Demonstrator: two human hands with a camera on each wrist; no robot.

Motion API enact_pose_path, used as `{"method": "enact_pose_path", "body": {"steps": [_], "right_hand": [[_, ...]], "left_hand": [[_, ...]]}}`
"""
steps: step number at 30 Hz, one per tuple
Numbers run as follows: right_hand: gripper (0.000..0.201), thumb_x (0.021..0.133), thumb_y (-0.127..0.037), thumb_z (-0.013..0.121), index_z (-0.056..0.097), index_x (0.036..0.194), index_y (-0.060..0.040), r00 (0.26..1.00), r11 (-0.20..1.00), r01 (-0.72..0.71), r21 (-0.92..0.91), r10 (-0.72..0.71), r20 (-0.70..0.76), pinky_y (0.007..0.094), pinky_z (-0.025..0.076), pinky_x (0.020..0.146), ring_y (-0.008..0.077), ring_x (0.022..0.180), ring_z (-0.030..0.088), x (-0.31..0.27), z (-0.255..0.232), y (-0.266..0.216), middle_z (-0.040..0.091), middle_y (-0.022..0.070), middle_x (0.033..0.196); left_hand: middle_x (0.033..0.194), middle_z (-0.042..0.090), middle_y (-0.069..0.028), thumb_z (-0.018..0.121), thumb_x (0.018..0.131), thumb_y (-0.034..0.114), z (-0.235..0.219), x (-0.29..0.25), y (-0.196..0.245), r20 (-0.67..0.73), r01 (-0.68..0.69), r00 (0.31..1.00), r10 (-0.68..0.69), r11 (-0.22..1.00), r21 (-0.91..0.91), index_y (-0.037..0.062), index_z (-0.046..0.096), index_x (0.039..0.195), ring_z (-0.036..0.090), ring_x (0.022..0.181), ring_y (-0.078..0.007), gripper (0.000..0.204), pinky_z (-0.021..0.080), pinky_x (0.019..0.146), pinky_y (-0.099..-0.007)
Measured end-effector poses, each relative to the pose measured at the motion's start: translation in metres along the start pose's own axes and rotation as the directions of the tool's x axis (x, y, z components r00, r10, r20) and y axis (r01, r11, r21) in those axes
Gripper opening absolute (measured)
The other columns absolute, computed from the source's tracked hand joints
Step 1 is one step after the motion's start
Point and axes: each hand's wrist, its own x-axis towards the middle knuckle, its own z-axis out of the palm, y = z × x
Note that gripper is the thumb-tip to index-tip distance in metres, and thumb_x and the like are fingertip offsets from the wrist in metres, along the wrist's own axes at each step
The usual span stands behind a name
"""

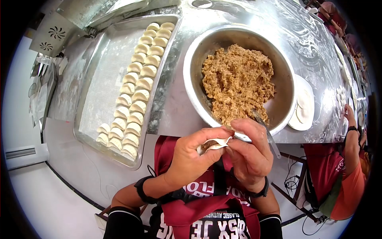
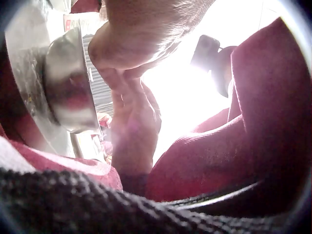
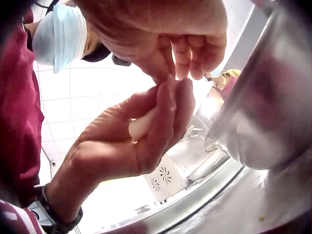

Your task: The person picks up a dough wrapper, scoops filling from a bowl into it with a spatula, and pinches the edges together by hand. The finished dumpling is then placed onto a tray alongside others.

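Note:
A folded white dough wrapper with brown filling showing in its opening is held at the table's near edge. My left hand curls its fingers and thumb round it; in the right wrist view the pale wrapper lies inside the left hand. My right hand pinches the wrapper's right end between thumb and fingers, and appears above the left in the right wrist view. The left wrist view shows both hands touching, the wrapper hidden. Just beyond them is a metal bowl of brown filling.
A metal spoon handle leans over the bowl's near rim. On the left, a metal tray holds two rows of folded dumplings. Right of the bowl, round wrappers lie on a white plate. Another person's arm is at far right.

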Motion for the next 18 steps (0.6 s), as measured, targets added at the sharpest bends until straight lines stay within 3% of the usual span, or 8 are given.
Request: {"method": "enact_pose_path", "body": {"steps": [2,5,11,17,18], "right_hand": [[0.023,0.070,-0.003,0.071,0.063,0.090,0.0008,0.997,0.997,-0.069,0.018,0.070,-0.014,0.0335,0.048,0.076,0.0300,0.094,0.058,0.001,0.000,-0.001,0.057,0.0181,0.107],[0.028,0.069,-0.006,0.073,0.063,0.094,-0.0003,0.960,0.949,-0.266,0.166,0.276,-0.037,0.0336,0.047,0.079,0.0297,0.097,0.057,0.003,-0.001,-0.007,0.055,0.0182,0.112],[0.023,0.067,-0.005,0.073,0.062,0.087,-0.0002,0.994,0.992,-0.107,0.065,0.108,-0.005,0.0376,0.046,0.081,0.0311,0.097,0.057,-0.003,-0.002,0.004,0.058,0.0178,0.108],[0.023,0.066,-0.006,0.074,0.061,0.084,-0.0008,0.999,0.999,-0.039,0.031,0.040,-0.030,0.0381,0.047,0.080,0.0323,0.095,0.058,-0.001,-0.001,0.004,0.059,0.0180,0.106],[0.022,0.066,-0.007,0.074,0.061,0.083,-0.0007,0.996,0.995,-0.081,0.056,0.083,-0.043,0.0380,0.047,0.080,0.0324,0.095,0.058,-0.001,0.000,0.002,0.059,0.0181,0.106]], "left_hand": [[0.105,0.062,-0.0107,0.060,0.082,-0.002,-0.002,0.001,0.003,0.022,0.053,0.998,-0.054,0.998,0.033,-0.0012,0.056,0.110,0.059,0.096,-0.0140,0.029,0.048,0.083,-0.0260],[0.109,0.060,-0.0111,0.057,0.082,-0.003,0.000,0.003,-0.001,0.058,0.007,0.998,0.001,0.989,-0.145,-0.0006,0.049,0.118,0.058,0.099,-0.0145,0.037,0.047,0.085,-0.0259],[0.112,0.057,-0.0085,0.052,0.082,-0.005,0.005,0.002,0.003,0.094,0.170,0.984,-0.151,0.956,-0.239,-0.0013,0.045,0.122,0.054,0.102,-0.0111,0.041,0.046,0.085,-0.0248],[0.109,0.059,-0.0084,0.053,0.083,-0.002,0.003,0.000,0.003,0.096,0.065,0.994,-0.056,0.994,-0.084,-0.0010,0.045,0.122,0.056,0.096,-0.0104,0.041,0.047,0.082,-0.0239],[0.109,0.059,-0.0090,0.054,0.083,-0.002,0.002,0.000,0.004,0.089,0.069,0.994,-0.063,0.995,-0.070,-0.0012,0.046,0.122,0.056,0.098,-0.0114,0.040,0.046,0.083,-0.0245]]}}
